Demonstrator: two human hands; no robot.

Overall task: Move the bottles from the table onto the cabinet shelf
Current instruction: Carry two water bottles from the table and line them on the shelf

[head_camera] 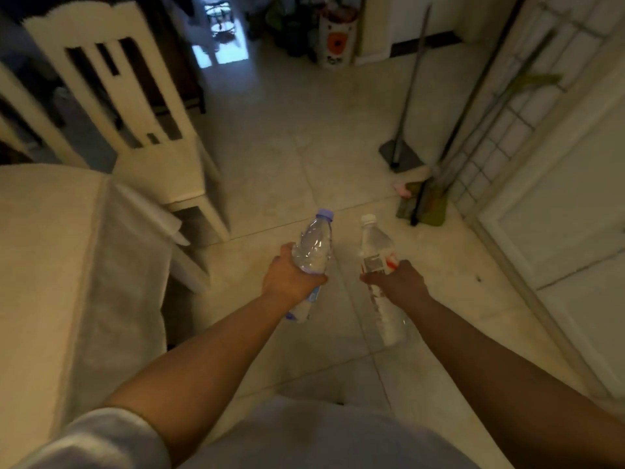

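Left grip: my left hand (291, 278) is wrapped round the middle of the purple-capped bottle (313, 247), fingers curled over its clear body, thumb on the near side.
Purple-capped bottle: clear plastic, cap pointing away from me and slightly up; a blue label shows below my fingers; held in the air over the floor, off the bench.
Right grip: my right hand (397, 282) is closed round the white-capped bottle (375, 243) at its red and white label, fingers curled over the top of it.
White-capped bottle: clear plastic, longer than the other, cap pointing away, base toward me; also in the air over the floor.
Spacing: the two bottles run roughly side by side, near each other but apart.
Bench: pale-covered top (40, 265) at my left, its cloth hanging over the edge; both bottles are clear of it.
Chair: cream wooden chair (135, 106) with a slatted back stands just beyond the bench corner.
Floor: pale tiles (287, 147) under both hands.
Right side: a long-handled dustpan (400, 155) and a broom (426, 204) lean by a white panelled door (558, 204).
Far end: a white bin with an orange mark (336, 42) near a lit doorway.
Focus: picture is motion-blurred; label print unreadable.
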